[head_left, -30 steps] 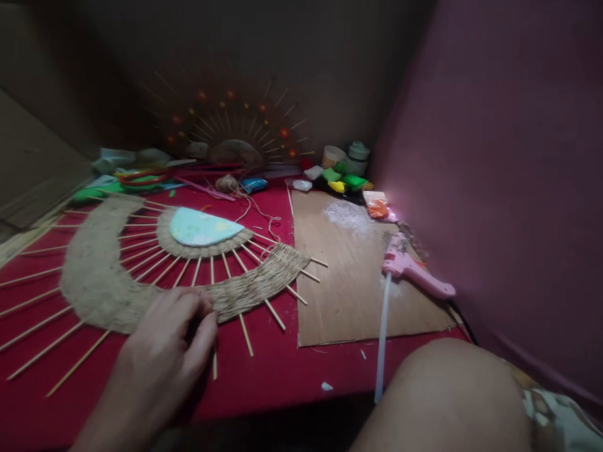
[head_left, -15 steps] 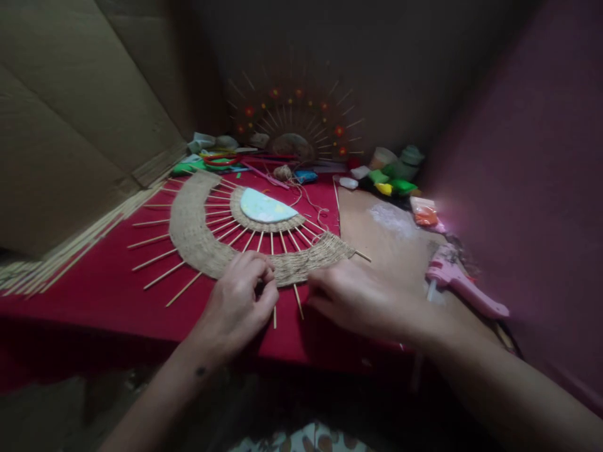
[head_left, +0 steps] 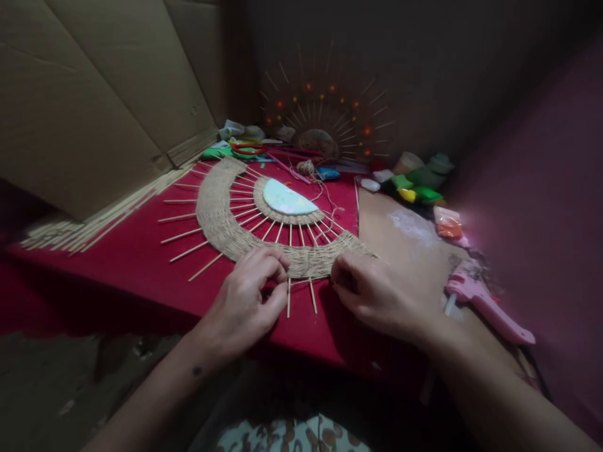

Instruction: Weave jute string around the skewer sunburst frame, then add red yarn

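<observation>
Jute-woven fan piece point(head_left: 245, 235) lies on the red table point(head_left: 132, 263), and my left hand point(head_left: 247, 301) pinches its near edge in a closed grip. My right hand point(head_left: 377, 292) curls shut on that edge just right of it, with the pink glue gun point(head_left: 485, 301) farther right.

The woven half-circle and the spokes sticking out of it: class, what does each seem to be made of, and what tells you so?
Woven half-circle: probably jute or similar twine, matt tan, with visible rows of cord. Spokes: likely thin bamboo or wooden skewers, pale, straight and smooth. The left hand and right hand rest at its near edge.
</observation>
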Demonstrator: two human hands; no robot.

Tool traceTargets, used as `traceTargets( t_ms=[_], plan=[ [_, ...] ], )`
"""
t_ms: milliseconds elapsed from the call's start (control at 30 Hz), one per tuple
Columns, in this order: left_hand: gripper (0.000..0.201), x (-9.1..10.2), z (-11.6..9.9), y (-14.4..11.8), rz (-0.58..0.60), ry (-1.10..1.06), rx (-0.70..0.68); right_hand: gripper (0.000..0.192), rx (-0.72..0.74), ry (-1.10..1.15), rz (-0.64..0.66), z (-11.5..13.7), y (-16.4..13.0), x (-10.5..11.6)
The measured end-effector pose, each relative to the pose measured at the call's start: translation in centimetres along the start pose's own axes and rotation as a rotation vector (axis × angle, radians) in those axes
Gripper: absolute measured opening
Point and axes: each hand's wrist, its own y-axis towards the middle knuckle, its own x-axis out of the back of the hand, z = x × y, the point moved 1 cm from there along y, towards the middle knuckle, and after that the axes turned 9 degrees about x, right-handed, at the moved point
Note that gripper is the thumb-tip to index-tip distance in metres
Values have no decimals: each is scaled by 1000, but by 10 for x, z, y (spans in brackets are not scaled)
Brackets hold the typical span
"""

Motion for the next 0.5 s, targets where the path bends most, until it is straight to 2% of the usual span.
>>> traceTargets(
  t_ms=[233,500],
  plan=[
    [12,1,2,-16,-18,15,-17,15,263,-76,-149,12,-1,-16],
    [12,1,2,-23,6,37,-31,19,306,-47,-111,25,6,-20]
  ],
)
